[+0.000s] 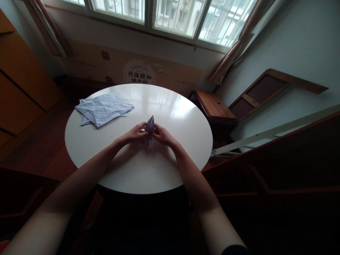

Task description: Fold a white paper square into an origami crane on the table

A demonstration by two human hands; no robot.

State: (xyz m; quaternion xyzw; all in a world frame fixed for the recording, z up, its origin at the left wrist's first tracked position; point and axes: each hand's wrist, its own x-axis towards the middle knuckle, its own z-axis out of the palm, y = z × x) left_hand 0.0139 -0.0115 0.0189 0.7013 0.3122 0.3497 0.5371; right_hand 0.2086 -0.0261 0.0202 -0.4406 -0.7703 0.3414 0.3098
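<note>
From where I stand, the pointed folded paper [150,124] is around the middle of the white desk [132,173], held between the person's two hands, one tip towards the window [175,16] and the other towards the near edge. The left hand [135,133] has its fingers closed on the left side of the paper, thumb and fingertips drawn in close; the right hand [163,135] pinches the right side in much the same way. Exactly how the fingertips sit on the layers, I can't tell from here

The weak point, I'd say, is the paper itself: it looks thin and narrow, so an uneven pull from either side could tear it along a crease. Squeezing too hard in the middle might crumple the body, and if one hand slackens while the other tugs, the layers could slip out of line or spring open. The far tip stands out beyond the fingers, so a careless knuckle could bend it. The room is rather dim on the near side and the hands throw shadows on the desk, which may make a faint crease easy to misjudge

On the far left lies a loose pile of creased paper sheets [105,108], corners spread unevenly; a sweeping left forearm [97,166] could nudge it out of place
</note>
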